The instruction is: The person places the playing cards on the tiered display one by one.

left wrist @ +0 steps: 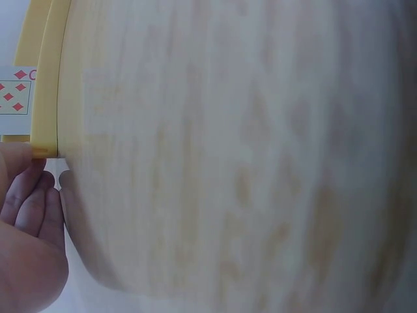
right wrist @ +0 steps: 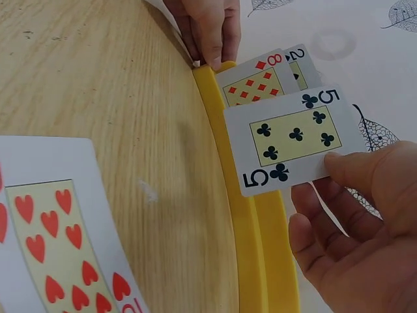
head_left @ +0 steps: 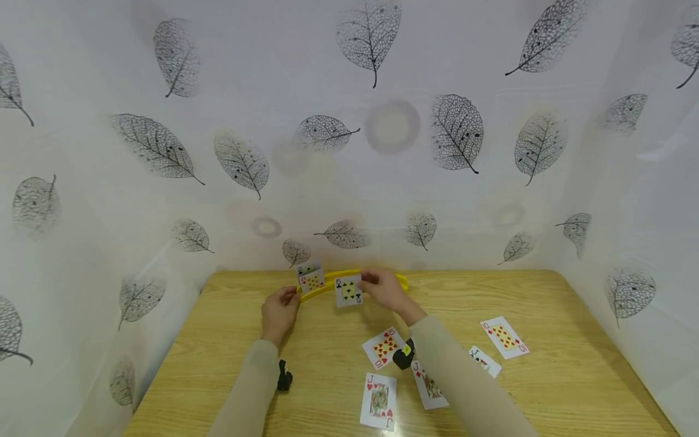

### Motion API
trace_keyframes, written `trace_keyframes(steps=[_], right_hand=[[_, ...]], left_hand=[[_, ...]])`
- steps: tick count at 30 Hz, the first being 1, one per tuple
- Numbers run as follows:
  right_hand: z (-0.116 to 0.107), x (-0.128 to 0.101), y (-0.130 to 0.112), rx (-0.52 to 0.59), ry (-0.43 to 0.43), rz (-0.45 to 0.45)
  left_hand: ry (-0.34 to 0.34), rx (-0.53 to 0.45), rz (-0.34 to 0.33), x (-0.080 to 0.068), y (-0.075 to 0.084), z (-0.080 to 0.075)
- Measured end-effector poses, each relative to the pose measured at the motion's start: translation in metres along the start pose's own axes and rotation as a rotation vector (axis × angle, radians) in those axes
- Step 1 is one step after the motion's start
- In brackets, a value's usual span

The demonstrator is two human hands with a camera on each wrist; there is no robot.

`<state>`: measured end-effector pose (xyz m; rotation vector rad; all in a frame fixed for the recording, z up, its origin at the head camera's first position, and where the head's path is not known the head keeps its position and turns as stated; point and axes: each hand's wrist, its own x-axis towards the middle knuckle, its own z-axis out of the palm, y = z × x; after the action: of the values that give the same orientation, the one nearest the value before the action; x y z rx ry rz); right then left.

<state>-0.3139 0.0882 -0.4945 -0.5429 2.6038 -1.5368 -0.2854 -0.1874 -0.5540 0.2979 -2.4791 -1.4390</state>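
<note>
A curved yellow card holder (right wrist: 251, 261) lies along the back of the wooden table. At its left end, my left hand (head_left: 280, 312) pinches the tip between thumb and fingers. An eight of diamonds (right wrist: 260, 81) stands in the holder near that end, overlapping a black two (right wrist: 303, 65) behind it. My right hand (head_left: 389, 292) grips a five of clubs (right wrist: 296, 140) by one edge, thumb on its face. In the right wrist view, this card overlaps the holder and the lower part of the eight.
Loose cards lie face up on the table (head_left: 218, 364): a ten of hearts (head_left: 382, 347), a jack of hearts (head_left: 378, 400), a ten of diamonds (head_left: 505, 338) and others partly under the right sleeve (head_left: 455, 364). A leaf-patterned sheet (head_left: 349, 182) rises behind the back edge.
</note>
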Motion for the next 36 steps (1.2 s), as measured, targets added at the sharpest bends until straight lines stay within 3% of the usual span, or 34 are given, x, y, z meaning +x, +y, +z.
trace_keyframes(steps=[11,26,36], right_hand=[[-0.003,0.016,-0.009,-0.044,0.069,-0.01],[-0.003,0.03,-0.018,-0.011,0.088,-0.039],[0.0,0.038,-0.02,0.015,0.107,-0.008]], left_hand=[[-0.007,-0.011,-0.012,0.0,0.0,0.0],[-0.018,-0.016,-0.005,0.001,-0.003,0.001],[-0.007,-0.007,-0.002,-0.002,0.003,-0.001]])
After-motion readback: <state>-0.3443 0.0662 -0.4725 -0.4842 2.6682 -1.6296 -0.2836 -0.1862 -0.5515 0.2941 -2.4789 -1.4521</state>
